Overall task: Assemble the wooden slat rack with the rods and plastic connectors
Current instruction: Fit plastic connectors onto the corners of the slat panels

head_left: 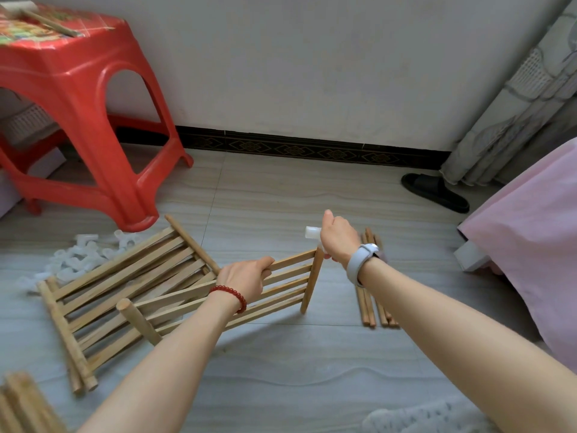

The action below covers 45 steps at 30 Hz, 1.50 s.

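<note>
A wooden slat panel (288, 278) stands tilted on edge on the floor. My left hand (246, 276) grips its top slat near the middle. At the top of the panel's right end rod (312, 285) my right hand (338, 237) holds a white plastic connector (312, 232). A second slat panel (125, 276) lies flat on the floor to the left. A heap of white plastic connectors (81, 254) lies behind that panel. Loose wooden rods (371, 304) lie on the floor under my right wrist.
A red plastic stool (78, 98) stands at the back left. More wooden pieces (22, 404) show at the bottom left corner. A black slipper (434, 190) lies by the wall, and pink bedding (530, 245) fills the right side.
</note>
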{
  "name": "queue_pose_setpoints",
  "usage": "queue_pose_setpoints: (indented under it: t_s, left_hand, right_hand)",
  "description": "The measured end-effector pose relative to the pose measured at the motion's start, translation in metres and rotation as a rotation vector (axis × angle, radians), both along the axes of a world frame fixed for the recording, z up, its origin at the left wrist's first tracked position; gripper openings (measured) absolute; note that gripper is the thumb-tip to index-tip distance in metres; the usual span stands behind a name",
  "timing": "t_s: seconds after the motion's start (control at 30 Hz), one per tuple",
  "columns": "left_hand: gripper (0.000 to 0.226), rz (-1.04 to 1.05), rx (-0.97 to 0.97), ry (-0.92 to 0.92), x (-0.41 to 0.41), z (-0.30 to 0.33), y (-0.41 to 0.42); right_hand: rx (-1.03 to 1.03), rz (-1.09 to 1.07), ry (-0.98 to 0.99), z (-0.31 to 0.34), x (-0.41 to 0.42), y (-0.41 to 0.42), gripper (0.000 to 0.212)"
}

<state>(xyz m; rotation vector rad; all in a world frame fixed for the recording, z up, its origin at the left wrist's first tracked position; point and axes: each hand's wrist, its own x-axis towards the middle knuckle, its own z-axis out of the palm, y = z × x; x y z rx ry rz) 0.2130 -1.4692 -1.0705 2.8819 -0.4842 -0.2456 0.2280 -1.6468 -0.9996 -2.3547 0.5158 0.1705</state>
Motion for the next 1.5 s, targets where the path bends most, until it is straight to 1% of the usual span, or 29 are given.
queue_pose_setpoints:
  t_s: [0.07, 0.17, 0.27, 0.37, 0.47, 0.6, 0.73, 0.83, 0.93, 1.0, 1.03, 1.1, 1.13, 1.17, 1.2, 1.23, 1.27, 1.33, 1.37, 1.43, 1.47, 1.5]
  left_hand:
    - [0.022, -0.011, 0.01, -0.018, 0.002, 0.0, 0.001]
    - [0.021, -0.027, 0.001, -0.046, 0.004, 0.0, 0.003]
    - [0.021, -0.043, 0.001, -0.081, 0.006, -0.002, 0.004]
    - [0.022, -0.045, 0.012, -0.105, 0.004, -0.005, 0.004]
    - [0.023, -0.037, 0.0, -0.122, -0.001, -0.005, 0.002]
    - [0.022, -0.017, -0.007, -0.108, -0.001, -0.003, 0.002]
    - [0.023, 0.009, 0.004, -0.05, 0.0, 0.0, 0.0]
    - [0.028, 0.005, -0.002, -0.029, 0.004, 0.0, 0.0]
    - [0.034, 0.024, 0.003, -0.046, 0.006, -0.003, 0.005]
    - [0.037, 0.084, -0.005, -0.083, 0.013, -0.005, 0.01]
    - [0.036, 0.107, -0.002, -0.102, 0.019, -0.006, 0.011]
    - [0.033, 0.132, 0.039, -0.115, 0.032, -0.012, 0.011]
    - [0.035, 0.147, 0.049, -0.108, 0.043, -0.017, 0.009]
    - [0.039, 0.16, 0.043, -0.088, 0.053, -0.022, 0.007]
    - [0.042, 0.163, 0.025, -0.064, 0.064, -0.028, 0.003]
    - [0.044, 0.152, 0.001, -0.043, 0.076, -0.038, -0.002]
    - [0.044, 0.13, -0.018, -0.023, 0.085, -0.048, -0.007]
    - [0.044, 0.081, -0.034, 0.017, 0.099, -0.072, -0.019]
    - [0.044, 0.066, -0.042, 0.039, 0.103, -0.085, -0.023]
    - [0.045, 0.06, -0.069, 0.102, 0.108, -0.116, -0.03]
    - [0.046, 0.065, -0.08, 0.126, 0.109, -0.131, -0.033]
    - [0.047, 0.071, -0.085, 0.141, 0.11, -0.144, -0.036]
  right_hand:
    - [-0.053, -0.049, -0.071, -0.007, 0.007, 0.008, 0.049]
    - [-0.098, 0.062, -0.166, -0.012, 0.008, 0.003, 0.044]
    - [-0.03, 0.206, -0.126, -0.006, 0.01, -0.011, 0.041]
    - [-0.047, 0.309, -0.043, -0.001, 0.012, -0.014, 0.037]
    - [-0.08, 0.351, -0.071, -0.005, 0.009, -0.015, 0.037]
    - [-0.085, 0.324, -0.109, -0.011, 0.007, -0.015, 0.039]
    - [-0.096, 0.3, -0.103, -0.012, 0.01, -0.011, 0.039]
    - [-0.077, 0.285, -0.091, -0.011, 0.013, -0.011, 0.039]
    - [-0.052, 0.224, -0.14, -0.017, 0.018, -0.009, 0.041]
    - [0.034, 0.122, -0.165, -0.019, 0.031, -0.006, 0.041]
    - [0.144, 0.034, -0.161, -0.018, 0.04, -0.004, 0.039]
    - [0.458, -0.155, -0.141, -0.018, 0.059, -0.003, 0.035]
    - [0.613, -0.224, -0.129, -0.021, 0.068, -0.003, 0.033]
    - [0.728, -0.263, -0.134, -0.025, 0.073, -0.002, 0.032]
    - [0.78, -0.269, -0.143, -0.031, 0.077, -0.002, 0.032]
    - [0.775, -0.251, -0.155, -0.042, 0.083, -0.002, 0.034]
    - [0.728, -0.221, -0.163, -0.053, 0.086, -0.003, 0.038]
    - [0.562, -0.16, -0.151, -0.082, 0.092, -0.01, 0.048]
    - [0.473, -0.125, -0.145, -0.099, 0.095, -0.016, 0.049]
    - [0.309, -0.02, -0.127, -0.138, 0.098, -0.028, 0.042]
    - [0.226, 0.053, -0.101, -0.157, 0.096, -0.033, 0.043]
    - [0.146, 0.141, -0.072, -0.177, 0.094, -0.037, 0.051]
